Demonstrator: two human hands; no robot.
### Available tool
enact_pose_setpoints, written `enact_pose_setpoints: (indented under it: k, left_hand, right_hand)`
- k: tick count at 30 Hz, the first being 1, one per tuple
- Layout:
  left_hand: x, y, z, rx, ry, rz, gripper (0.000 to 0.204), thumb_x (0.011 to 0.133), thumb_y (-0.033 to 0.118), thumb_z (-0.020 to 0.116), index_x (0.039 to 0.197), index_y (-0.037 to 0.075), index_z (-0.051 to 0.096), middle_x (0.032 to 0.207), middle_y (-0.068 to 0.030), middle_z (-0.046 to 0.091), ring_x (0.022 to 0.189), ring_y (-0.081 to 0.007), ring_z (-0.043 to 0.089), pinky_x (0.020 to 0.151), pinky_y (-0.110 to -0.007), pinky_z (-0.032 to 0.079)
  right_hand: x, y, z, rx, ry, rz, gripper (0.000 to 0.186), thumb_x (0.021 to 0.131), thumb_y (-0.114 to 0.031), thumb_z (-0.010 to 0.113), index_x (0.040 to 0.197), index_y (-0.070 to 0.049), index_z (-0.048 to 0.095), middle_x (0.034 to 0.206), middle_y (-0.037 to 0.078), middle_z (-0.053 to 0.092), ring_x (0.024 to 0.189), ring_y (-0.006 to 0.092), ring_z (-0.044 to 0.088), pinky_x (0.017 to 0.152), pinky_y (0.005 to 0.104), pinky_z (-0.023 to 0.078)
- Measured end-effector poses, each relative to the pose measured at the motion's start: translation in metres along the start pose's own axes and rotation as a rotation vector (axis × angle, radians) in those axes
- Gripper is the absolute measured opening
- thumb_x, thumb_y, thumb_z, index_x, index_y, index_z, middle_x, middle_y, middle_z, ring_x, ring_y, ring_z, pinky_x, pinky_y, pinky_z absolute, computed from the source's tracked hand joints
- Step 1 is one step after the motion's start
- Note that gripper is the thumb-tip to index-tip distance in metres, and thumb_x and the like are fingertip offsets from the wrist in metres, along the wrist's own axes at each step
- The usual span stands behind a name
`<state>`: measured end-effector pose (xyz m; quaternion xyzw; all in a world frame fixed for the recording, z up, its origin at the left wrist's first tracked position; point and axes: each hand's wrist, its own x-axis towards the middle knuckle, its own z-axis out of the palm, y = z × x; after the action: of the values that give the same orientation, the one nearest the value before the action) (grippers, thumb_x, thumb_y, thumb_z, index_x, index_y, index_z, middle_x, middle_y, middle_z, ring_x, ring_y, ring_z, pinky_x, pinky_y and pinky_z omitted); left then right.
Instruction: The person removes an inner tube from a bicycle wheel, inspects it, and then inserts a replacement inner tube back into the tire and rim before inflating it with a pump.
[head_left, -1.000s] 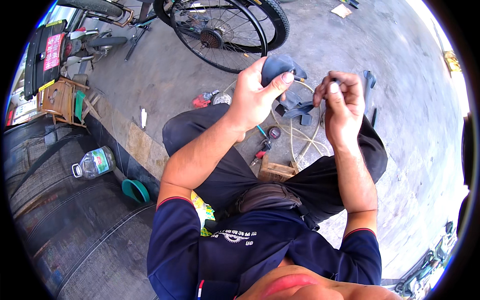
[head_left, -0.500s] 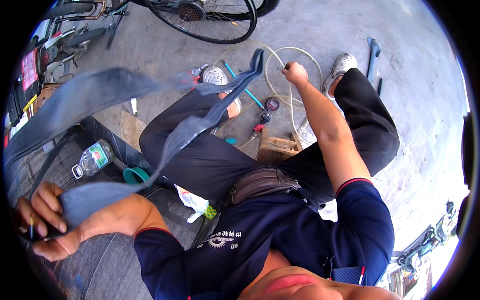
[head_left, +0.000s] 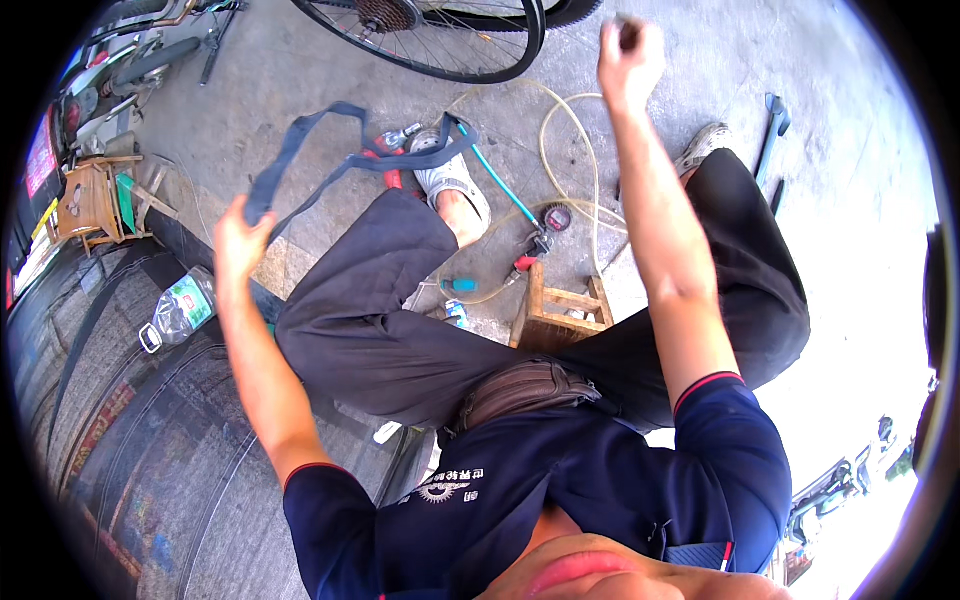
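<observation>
Currently, on my feed, the left hand (head_left: 242, 240) grips a grey rubber strip (head_left: 288, 150) above the floor (head_left: 255, 85) near its left edge. I judge it free of the bicycle wheel (head_left: 482, 78), not yet laid down. The right hand (head_left: 632, 62) is curled; whether around anything, I cannot tell.

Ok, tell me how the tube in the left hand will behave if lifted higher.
The tube will likely sag and flop: it runs from the left hand in loose bends. It looks light for its length, being a thin, flattened strip. Its far loop may swing, since no hand holds it there.
</observation>
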<state>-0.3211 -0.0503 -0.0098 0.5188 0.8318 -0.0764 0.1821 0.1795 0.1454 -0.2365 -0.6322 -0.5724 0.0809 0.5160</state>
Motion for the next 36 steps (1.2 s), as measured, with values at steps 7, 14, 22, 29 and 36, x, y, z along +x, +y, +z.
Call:
enact_pose_setpoints:
  k: [7, 14, 22, 29, 36]
  left_hand:
    - [0.027, 0.030, 0.022, 0.219, 0.119, 0.158, 0.051, 0.088, 0.032, 0.078, 0.126, 0.001, 0.064, 0.120, -0.0226, 0.071, 0.112, -0.0393, 0.069, 0.094, -0.045, 0.056]
    - [0.074, 0.256, 0.043, -0.993, -0.104, 0.351, 0.049, 0.095, 0.033, 0.077, 0.126, -0.002, 0.064, 0.108, -0.0141, 0.073, 0.093, -0.0197, 0.072, 0.082, -0.033, 0.058]
    - [0.152, 0.390, 0.067, -1.793, -0.187, 0.030, 0.035, 0.098, 0.035, 0.056, 0.116, 0.008, 0.068, 0.108, -0.0046, 0.070, 0.097, -0.0164, 0.067, 0.081, -0.034, 0.054]
    - [0.106, 0.353, 0.060, -1.854, 0.124, 0.130, 0.028, 0.108, 0.026, 0.054, 0.124, 0.004, 0.056, 0.099, -0.0078, 0.067, 0.085, -0.0176, 0.065, 0.072, -0.033, 0.054]
    - [-0.050, 0.194, 0.019, -2.031, 0.061, -0.184, 0.040, 0.111, 0.047, 0.044, 0.097, 0.011, 0.053, 0.070, 0.0041, 0.041, 0.059, -0.0098, 0.035, 0.061, -0.029, 0.034]
  right_hand:
    - [0.162, -0.124, -0.006, 0.057, -0.338, -0.240, 0.073, 0.078, -0.027, 0.081, 0.140, -0.002, 0.053, 0.128, 0.023, 0.063, 0.121, 0.0412, 0.058, 0.106, 0.0467, 0.046]
    - [0.151, -0.161, 0.004, -0.093, -0.379, -0.428, 0.056, 0.073, -0.033, 0.087, 0.116, -0.005, 0.063, 0.124, 0.018, 0.058, 0.119, 0.0407, 0.052, 0.099, 0.0509, 0.047]
    - [0.133, -0.172, -0.003, 0.330, -0.742, -0.038, 0.048, 0.073, -0.013, 0.073, 0.116, 0.002, 0.059, 0.108, 0.028, 0.067, 0.104, 0.0417, 0.066, 0.093, 0.0454, 0.052]
    - [0.107, -0.167, -0.001, 0.518, -0.915, -0.105, 0.047, 0.082, -0.012, 0.077, 0.126, 0.000, 0.064, 0.100, 0.018, 0.076, 0.090, 0.0202, 0.074, 0.085, 0.0377, 0.058]
    - [0.137, -0.280, -0.143, 0.672, -1.047, 0.314, 0.036, 0.083, -0.004, 0.068, 0.117, 0.002, 0.061, 0.098, 0.011, 0.071, 0.094, 0.0235, 0.069, 0.086, 0.0406, 0.055]
